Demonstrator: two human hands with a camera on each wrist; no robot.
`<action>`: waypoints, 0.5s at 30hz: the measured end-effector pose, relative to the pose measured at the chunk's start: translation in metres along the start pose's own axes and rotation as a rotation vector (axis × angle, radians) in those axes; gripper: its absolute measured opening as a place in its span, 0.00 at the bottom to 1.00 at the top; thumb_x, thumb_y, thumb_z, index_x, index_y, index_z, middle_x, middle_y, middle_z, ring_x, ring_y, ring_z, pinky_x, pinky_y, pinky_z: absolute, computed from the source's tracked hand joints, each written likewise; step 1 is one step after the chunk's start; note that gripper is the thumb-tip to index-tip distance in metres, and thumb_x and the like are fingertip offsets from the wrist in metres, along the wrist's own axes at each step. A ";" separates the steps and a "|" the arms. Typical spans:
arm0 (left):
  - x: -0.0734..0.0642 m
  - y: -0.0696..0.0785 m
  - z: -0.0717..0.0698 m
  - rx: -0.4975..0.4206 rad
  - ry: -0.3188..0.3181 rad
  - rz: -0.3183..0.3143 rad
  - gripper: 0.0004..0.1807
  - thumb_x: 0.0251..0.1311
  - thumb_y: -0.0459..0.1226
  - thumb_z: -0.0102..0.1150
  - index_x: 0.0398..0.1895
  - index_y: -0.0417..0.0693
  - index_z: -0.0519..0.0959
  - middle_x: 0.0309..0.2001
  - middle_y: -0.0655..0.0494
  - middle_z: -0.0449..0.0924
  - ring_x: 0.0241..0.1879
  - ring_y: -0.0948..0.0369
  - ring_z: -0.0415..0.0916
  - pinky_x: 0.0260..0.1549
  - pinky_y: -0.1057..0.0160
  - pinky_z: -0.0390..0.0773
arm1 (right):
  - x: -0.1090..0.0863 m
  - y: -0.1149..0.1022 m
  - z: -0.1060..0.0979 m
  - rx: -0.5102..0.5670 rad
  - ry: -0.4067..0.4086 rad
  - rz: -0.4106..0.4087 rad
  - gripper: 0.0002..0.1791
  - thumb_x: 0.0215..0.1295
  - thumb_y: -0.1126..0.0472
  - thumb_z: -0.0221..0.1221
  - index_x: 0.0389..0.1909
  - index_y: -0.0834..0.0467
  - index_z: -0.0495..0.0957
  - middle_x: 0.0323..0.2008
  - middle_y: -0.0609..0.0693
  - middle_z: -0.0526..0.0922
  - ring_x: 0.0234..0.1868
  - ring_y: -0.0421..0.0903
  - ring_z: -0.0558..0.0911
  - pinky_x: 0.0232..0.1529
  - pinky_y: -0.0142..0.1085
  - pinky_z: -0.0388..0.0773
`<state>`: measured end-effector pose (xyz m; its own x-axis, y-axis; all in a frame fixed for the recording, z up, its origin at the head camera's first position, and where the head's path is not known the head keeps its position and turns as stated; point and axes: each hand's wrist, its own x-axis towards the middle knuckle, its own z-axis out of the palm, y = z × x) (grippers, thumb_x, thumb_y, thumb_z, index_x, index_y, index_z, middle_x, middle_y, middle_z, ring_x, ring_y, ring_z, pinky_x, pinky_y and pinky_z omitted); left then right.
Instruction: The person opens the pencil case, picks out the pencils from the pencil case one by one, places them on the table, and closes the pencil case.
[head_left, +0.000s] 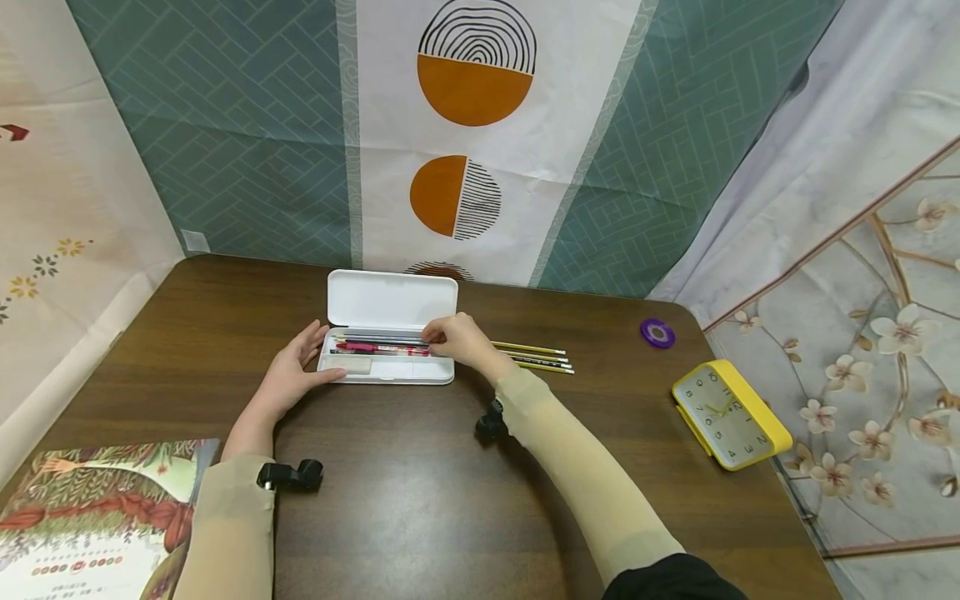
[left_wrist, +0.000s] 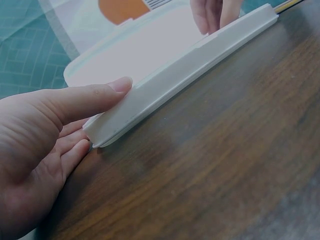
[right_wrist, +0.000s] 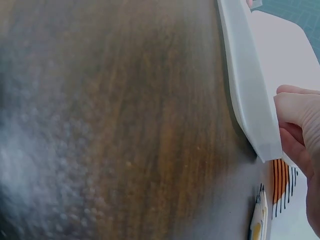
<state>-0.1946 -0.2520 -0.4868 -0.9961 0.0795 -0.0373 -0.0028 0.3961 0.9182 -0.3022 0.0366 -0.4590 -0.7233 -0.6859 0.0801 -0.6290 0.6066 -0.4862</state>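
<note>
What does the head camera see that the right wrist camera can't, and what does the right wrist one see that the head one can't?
Only the head view shows the yellow clock, purple disc, book and red pen. Only the right wrist view shows the sharpened pencil tips. Both show the white case, right hand, table and part of the pencils.
</note>
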 end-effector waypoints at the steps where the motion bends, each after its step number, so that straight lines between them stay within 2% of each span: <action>1: 0.000 0.000 0.000 0.000 0.000 0.000 0.59 0.55 0.42 0.71 0.78 0.41 0.38 0.77 0.40 0.48 0.74 0.37 0.50 0.71 0.39 0.54 | 0.000 0.000 0.000 -0.008 -0.001 0.001 0.09 0.59 0.68 0.65 0.41 0.60 0.85 0.37 0.51 0.89 0.40 0.43 0.87 0.44 0.31 0.83; 8: 0.000 0.001 0.000 -0.001 -0.001 -0.003 0.59 0.55 0.42 0.71 0.78 0.40 0.38 0.77 0.39 0.48 0.74 0.38 0.50 0.70 0.39 0.54 | 0.000 -0.001 0.001 -0.009 -0.007 0.022 0.09 0.60 0.68 0.65 0.41 0.60 0.86 0.38 0.51 0.89 0.40 0.43 0.87 0.45 0.33 0.83; 15: 0.000 0.001 0.000 -0.004 0.001 0.003 0.58 0.56 0.41 0.71 0.78 0.39 0.39 0.77 0.39 0.48 0.74 0.38 0.49 0.71 0.39 0.54 | 0.000 0.000 0.002 -0.009 0.013 0.024 0.09 0.60 0.68 0.64 0.42 0.60 0.85 0.38 0.51 0.89 0.40 0.43 0.87 0.43 0.31 0.83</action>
<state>-0.1946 -0.2515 -0.4860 -0.9962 0.0800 -0.0339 0.0003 0.3925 0.9198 -0.3010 0.0357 -0.4610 -0.7420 -0.6656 0.0798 -0.6137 0.6265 -0.4805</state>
